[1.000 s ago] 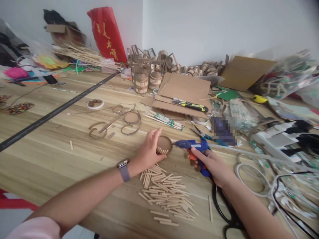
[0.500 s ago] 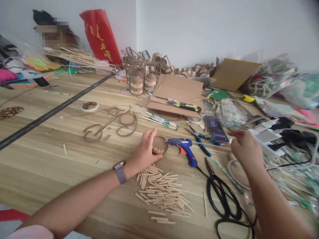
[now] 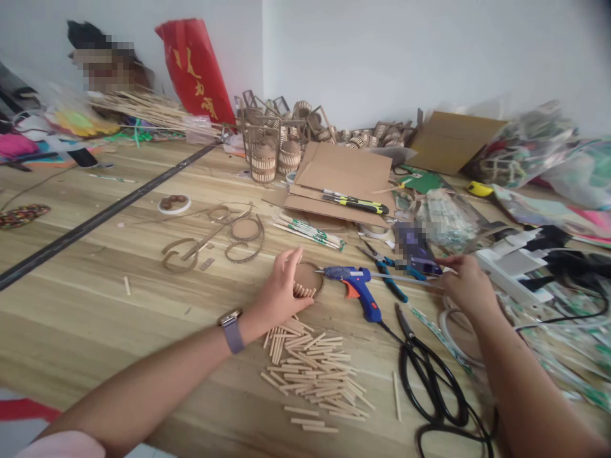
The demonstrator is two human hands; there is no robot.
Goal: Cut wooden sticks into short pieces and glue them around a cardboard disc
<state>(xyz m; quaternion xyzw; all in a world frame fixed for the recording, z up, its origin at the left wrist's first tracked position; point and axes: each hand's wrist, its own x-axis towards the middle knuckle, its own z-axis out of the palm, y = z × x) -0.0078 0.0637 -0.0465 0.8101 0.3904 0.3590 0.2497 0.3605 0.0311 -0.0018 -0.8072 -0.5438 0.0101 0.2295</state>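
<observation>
My left hand [image 3: 281, 289] curls around a round cardboard disc [image 3: 308, 278] with short wooden sticks glued along its near rim, and holds it on the wooden table [image 3: 95, 305]. A blue glue gun [image 3: 357, 286] lies beside the disc with its nozzle pointing at it. Out to the right, my right hand [image 3: 465, 286] pinches the far end of the clear glue stick [image 3: 405, 280] that sticks out of the gun's back. Several cut wooden sticks [image 3: 312, 375] lie in a pile below my left hand.
Black scissors [image 3: 429, 381] and the gun's black cord lie at lower right. Blue pliers [image 3: 389, 267], a white tape ring [image 3: 458, 331], a power strip [image 3: 515, 267], cardboard sheets [image 3: 348, 175] with utility knives, small stick baskets [image 3: 274, 159] and a black bar [image 3: 95, 219] fill the table.
My right hand let go of the glue gun, which now lies on the table, swung out to the right and came back to pinch the glue stick's end. My left hand stayed on the disc.
</observation>
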